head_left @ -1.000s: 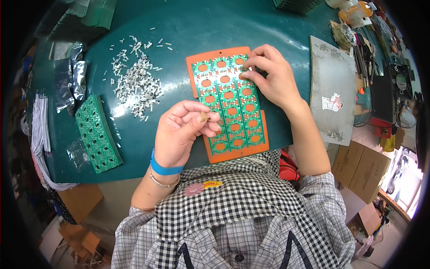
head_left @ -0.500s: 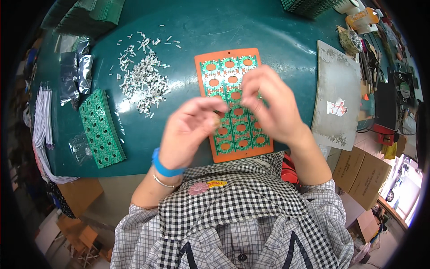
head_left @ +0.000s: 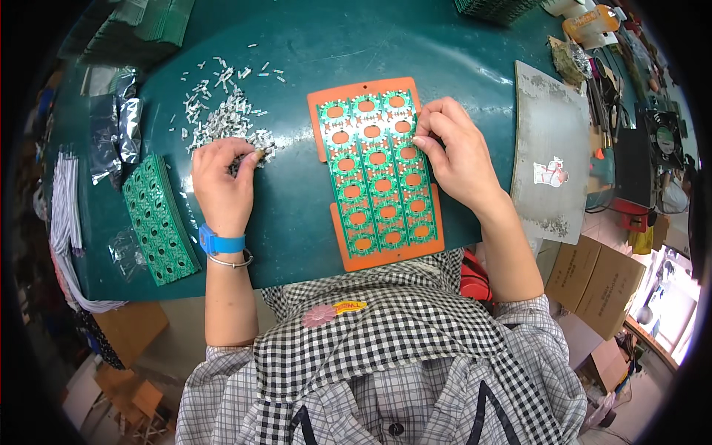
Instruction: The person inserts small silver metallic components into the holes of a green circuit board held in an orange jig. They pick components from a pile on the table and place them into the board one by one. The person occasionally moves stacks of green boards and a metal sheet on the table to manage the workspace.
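Note:
A green circuit board panel (head_left: 361,172) with rows of ring-shaped boards lies on an orange tray (head_left: 393,259) in front of me. Orange shows through the openings in the rings. To its left is a loose heap of small white parts (head_left: 226,119). My left hand (head_left: 221,178), with a blue wristband and a bangle, is at the near side of this heap, fingers curled together; what they pinch is hidden. Over the panel's upper right edge, my right hand (head_left: 456,152) has thumb and forefinger closed together. Anything between them is too small to make out.
Green panels (head_left: 158,222) are stacked at left, beside silver bags (head_left: 111,133) and white cables (head_left: 65,200). More panels (head_left: 137,33) stand at the far left. At right lie a worn grey board (head_left: 552,122) and assorted tools (head_left: 604,111). Cardboard boxes (head_left: 597,289) stand below the table.
My left hand has moved left from over the panel to the white parts. My right hand has shifted slightly to the panel's right edge. The whole view has shifted a little.

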{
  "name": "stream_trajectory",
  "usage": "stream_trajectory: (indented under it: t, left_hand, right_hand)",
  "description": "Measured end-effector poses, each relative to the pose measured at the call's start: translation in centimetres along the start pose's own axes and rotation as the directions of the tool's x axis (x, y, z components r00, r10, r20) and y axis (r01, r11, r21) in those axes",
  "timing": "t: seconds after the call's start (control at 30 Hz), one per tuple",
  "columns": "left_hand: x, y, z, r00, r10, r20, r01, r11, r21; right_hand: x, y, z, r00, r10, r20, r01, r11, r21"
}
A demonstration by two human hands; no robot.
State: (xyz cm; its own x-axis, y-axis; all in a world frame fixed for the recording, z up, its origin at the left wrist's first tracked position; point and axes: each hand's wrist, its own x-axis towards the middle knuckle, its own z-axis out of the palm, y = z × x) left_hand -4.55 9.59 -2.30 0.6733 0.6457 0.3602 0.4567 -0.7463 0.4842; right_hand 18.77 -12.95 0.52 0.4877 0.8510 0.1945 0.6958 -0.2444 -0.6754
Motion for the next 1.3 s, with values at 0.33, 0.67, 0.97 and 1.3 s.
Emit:
stream_trajectory:
  t: [0.33,0.67,0.97,1.3]
  left_hand:
    - [0.0,-2.7,-1.5,0.811,-0.26,0.524,0.51,-0.125,-0.851]
    - [-0.8,-0.4,-1.4,0.779,-0.041,0.626,0.541,-0.462,-0.703]
    - [-2.3,3.1,-0.6,0.706,-0.083,0.703,0.683,-0.181,-0.708]
    - [-2.6,7.5,-0.4,0.673,-0.058,0.737,0.738,-0.012,-0.674]
  right_hand:
    - [0.2,0.5,-0.1,0.999,-0.05,-0.005,0.05,0.999,0.008]
    - [0.4,0.7,0.0,0.994,-0.112,-0.004,0.112,0.993,-0.03]
    - [0.4,0.7,0.8,0.965,-0.259,0.038,0.262,0.951,-0.166]
    - [0.3,0.5,0.2,0.974,-0.217,0.064,0.223,0.967,-0.121]
